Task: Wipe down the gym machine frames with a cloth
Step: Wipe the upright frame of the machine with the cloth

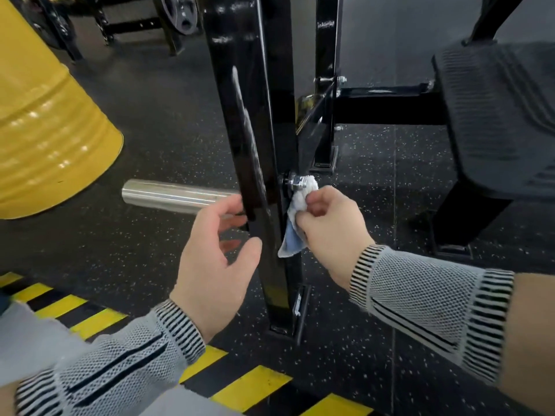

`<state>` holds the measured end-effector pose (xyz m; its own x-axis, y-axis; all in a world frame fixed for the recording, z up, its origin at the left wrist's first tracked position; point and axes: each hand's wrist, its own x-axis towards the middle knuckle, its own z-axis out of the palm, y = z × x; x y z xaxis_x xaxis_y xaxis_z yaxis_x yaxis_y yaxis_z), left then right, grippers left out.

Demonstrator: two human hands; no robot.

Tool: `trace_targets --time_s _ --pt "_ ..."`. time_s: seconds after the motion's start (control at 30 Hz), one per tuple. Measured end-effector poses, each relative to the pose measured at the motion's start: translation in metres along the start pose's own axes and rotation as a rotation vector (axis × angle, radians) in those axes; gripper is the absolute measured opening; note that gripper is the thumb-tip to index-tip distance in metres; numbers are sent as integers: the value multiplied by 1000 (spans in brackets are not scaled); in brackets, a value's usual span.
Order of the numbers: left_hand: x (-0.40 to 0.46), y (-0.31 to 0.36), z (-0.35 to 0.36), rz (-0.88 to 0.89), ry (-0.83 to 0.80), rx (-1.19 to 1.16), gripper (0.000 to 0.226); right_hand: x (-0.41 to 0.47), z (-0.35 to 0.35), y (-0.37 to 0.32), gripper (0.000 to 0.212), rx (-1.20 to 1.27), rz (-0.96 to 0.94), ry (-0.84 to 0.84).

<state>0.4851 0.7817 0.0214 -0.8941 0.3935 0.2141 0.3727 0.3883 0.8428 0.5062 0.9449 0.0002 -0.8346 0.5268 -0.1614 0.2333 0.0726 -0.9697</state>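
head view: the right hand [327,226] pinches a bunched white-and-blue cloth [297,211] and presses its top against the silver bolt [297,182] on the side of the black upright post [255,151] of the gym machine, low down near the floor. the left hand [216,253] curls loosely round the post's other edge, fingers touching it, steadying. a pale smear still shows higher up the post's face, so this frame seems only partly wiped; the cross bar [387,100] and the rear upright [326,55] look untouched, though that is a guess.
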Motion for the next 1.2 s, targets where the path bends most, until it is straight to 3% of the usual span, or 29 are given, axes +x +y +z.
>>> trace_targets --time_s 0.2,0.57,0.8,0.97,1.07,1.2 --pt "-14 -18 15 -175 -76 38 48 24 0 -4 16 8 80 48" --pt "-28 -20 26 -257 -148 20 48 17 5 -3 23 44 130 56" --pt "-35 -28 26 -246 -240 75 56 -27 10 17 16 -75 2 -1" --pt "-48 -36 31 -167 -337 180 61 -37 14 34 16 -141 13 -21" --pt "-56 -48 32 -208 -291 190 59 -44 19 49 14 -216 42 -41" --pt "-57 -55 35 -299 -236 151 58 -35 21 67 9 -286 226 -90"
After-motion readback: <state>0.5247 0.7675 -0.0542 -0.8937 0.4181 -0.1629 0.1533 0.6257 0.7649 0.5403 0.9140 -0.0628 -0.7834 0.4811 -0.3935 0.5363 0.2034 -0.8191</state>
